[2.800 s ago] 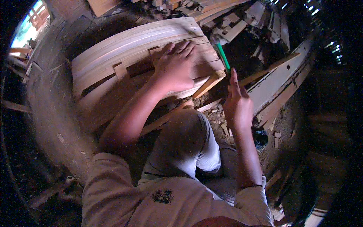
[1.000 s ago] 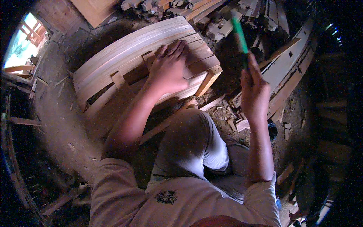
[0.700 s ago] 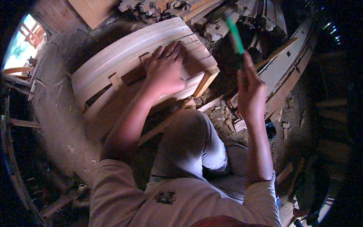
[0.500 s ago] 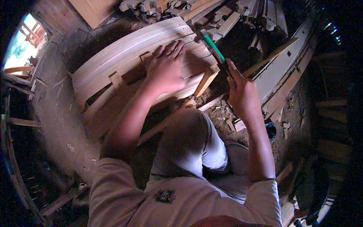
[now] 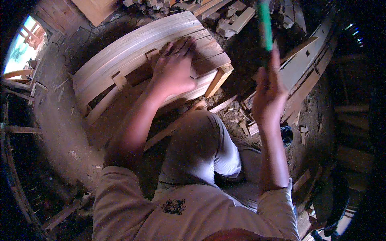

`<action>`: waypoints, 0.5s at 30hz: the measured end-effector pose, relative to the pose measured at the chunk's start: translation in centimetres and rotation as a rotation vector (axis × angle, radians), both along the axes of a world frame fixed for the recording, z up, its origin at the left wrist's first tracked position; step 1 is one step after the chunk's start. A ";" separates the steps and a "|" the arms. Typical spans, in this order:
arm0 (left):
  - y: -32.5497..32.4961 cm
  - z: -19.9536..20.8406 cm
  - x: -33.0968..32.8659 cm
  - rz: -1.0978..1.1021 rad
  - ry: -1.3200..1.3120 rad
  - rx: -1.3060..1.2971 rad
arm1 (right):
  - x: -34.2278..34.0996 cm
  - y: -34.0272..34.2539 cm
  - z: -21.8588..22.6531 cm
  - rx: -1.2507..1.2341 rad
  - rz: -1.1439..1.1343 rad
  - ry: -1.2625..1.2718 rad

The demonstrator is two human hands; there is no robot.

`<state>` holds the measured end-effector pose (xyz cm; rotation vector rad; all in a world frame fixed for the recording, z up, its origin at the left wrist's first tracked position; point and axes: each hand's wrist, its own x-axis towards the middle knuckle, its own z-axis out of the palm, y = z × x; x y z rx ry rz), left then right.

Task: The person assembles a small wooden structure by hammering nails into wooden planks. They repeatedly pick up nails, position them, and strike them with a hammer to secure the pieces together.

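Observation:
A pale wooden slatted frame [image 5: 140,42], like a crate or a furniture part, lies in front of my knee, with gaps between some slats. My left hand [image 5: 173,69] rests on top of it near its right end, fingers stretched out over the boards. My right hand [image 5: 270,96] is raised to the right of the frame, closed around the dark grip of a green-handled hammer [image 5: 265,28]. The hammer is smeared by motion and its upper end is cut off by the picture's top edge. A short leg or end piece [image 5: 218,82] shows at the frame's right corner.
Scrap wood [image 5: 237,20] is piled at the far side. Long boards [image 5: 307,60] lie to the right on the dirt floor. Wood chips [image 5: 243,120] are scattered between my knee and right arm. A bright opening [image 5: 22,44] is at the far left.
My right hand has lifted the hammer up and to the right, away from the frame's end. My left hand stays on the boards; the frame sits slightly higher and further left in the picture.

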<state>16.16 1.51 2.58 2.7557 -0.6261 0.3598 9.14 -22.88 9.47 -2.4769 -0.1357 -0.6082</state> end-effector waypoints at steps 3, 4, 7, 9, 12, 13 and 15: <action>-0.3 0.1 0.2 -0.025 0.001 0.058 | 0.7 -1.0 -1.9 -0.283 0.070 0.219; -0.3 0.2 0.5 -0.014 -0.002 0.056 | 0.6 -0.8 -0.7 -0.164 0.054 0.128; 0.0 1.1 -0.3 0.059 0.057 0.065 | -0.1 0.9 1.1 0.224 -0.024 -0.001; -0.3 1.0 -0.1 0.022 0.048 0.099 | 0.5 -0.4 -1.0 -0.054 0.043 0.061; -0.2 0.7 0.0 -0.003 0.020 0.081 | 0.9 -0.6 -1.3 -0.219 0.081 0.142; -0.3 0.8 0.1 0.025 0.031 0.096 | 0.8 -1.0 -0.2 -0.142 0.065 0.113; -0.1 1.1 -0.2 0.062 0.078 0.081 | 0.5 -1.0 -0.3 -0.034 0.058 0.028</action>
